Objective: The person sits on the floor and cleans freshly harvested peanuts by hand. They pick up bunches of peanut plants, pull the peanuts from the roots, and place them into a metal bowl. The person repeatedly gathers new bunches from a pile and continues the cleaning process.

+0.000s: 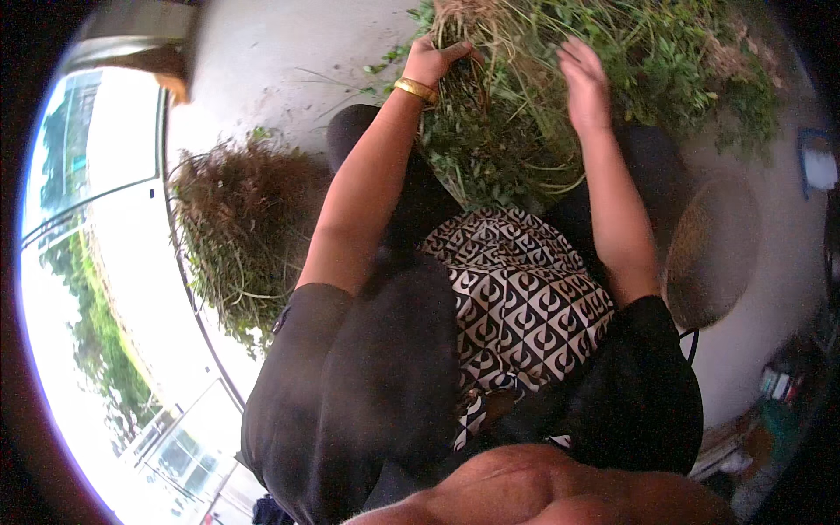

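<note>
My left hand (433, 60), with a gold-coloured bangle (416, 89) at the wrist, grips a bunch of leafy plant stems (478, 88). Pale, stringy roots (469, 14) stick out above that hand. My right hand (586, 88) is slightly blurred, fingers extended and a little apart, with nothing visible in it. It hovers beside the right of the bunch, over the edge of a larger heap of uprooted green plants (656, 82). Leaves and stems hang between my knees, down to a black-and-white patterned cloth (525, 302) on my lap.
To my left, a second pile of plants with brown roots (243, 197) lies on the pale floor (275, 59) near a bright glazed opening (98, 216). A round brownish object (712, 252), its kind unclear, is by my right arm. A blue-and-white item (819, 164) is at far right.
</note>
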### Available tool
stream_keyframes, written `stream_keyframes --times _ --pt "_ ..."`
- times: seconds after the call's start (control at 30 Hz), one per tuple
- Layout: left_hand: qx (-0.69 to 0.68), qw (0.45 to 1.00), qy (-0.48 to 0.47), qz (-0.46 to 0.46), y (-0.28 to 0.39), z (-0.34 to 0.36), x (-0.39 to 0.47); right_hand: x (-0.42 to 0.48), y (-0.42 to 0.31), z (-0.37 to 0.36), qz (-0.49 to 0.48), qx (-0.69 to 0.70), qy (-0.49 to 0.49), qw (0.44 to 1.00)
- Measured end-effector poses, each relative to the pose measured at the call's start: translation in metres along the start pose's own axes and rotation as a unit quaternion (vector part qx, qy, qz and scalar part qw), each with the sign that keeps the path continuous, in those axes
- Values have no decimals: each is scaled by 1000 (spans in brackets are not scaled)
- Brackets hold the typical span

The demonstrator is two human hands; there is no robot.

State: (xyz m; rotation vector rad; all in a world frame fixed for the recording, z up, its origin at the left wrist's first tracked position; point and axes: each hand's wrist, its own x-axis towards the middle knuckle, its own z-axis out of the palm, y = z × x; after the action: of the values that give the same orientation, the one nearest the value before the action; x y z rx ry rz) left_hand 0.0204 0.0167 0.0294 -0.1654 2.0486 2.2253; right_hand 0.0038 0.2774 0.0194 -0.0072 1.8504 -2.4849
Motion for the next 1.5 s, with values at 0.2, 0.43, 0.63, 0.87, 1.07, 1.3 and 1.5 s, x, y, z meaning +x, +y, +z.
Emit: stream_keyframes --times 0.2,0.43,0.63,0.87,1.07,1.3,1.5 --pt "90 971 184 127 11 -49 -25 7 21 -10 99 -86 31 991" --pt "563 779 194 197 -12 -14 -46 -25 8 37 62 -141 -178 972" --pt "617 751 108 210 1 32 -46 -64 -19 74 -103 -143 -222 959" --pt "645 719 34 258 -15 57 -48 -58 -20 71 10 -223 -130 966" --pt "685 689 -13 236 -47 56 -44 -49 -9 56 36 -287 -161 944" --pt "690 691 0 218 -35 65 -44 -61 16 49 -114 -309 -118 937" --pt "682 681 30 265 -36 67 -45 -61 8 51 -126 -362 -82 920"
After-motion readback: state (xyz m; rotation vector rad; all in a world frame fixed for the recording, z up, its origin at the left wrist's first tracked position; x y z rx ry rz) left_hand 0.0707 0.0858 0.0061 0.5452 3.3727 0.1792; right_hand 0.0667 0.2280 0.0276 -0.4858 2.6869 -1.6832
